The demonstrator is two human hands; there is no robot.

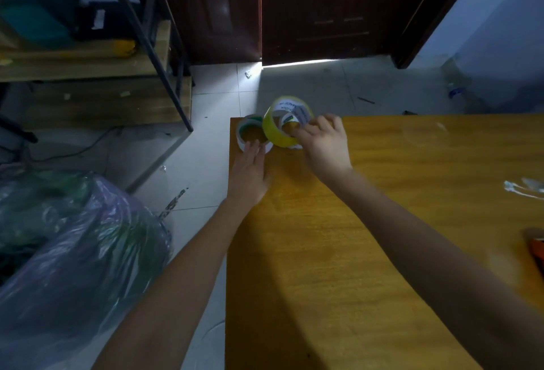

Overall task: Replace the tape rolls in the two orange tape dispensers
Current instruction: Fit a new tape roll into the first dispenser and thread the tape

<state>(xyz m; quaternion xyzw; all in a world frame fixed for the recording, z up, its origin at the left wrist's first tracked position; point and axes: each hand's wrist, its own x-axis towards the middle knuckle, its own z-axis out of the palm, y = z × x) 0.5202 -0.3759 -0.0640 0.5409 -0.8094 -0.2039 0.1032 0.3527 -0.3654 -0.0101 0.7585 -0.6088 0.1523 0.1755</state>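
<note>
At the far left corner of the wooden table stand tape rolls. A yellow tape roll is tilted up on its edge, and my right hand grips its right side with the fingers. A white roll lies flat to its left, with my left hand resting flat on the table and its fingertips touching that roll. A further white roll shows behind the yellow one. An orange object, perhaps a dispenser, is cut off by the right edge of the frame.
A wooden shelf unit with a black metal frame stands at the left. A big plastic bag lies on the tiled floor beside the table. A dark door is behind. Clear tape scraps lie on the table at the right.
</note>
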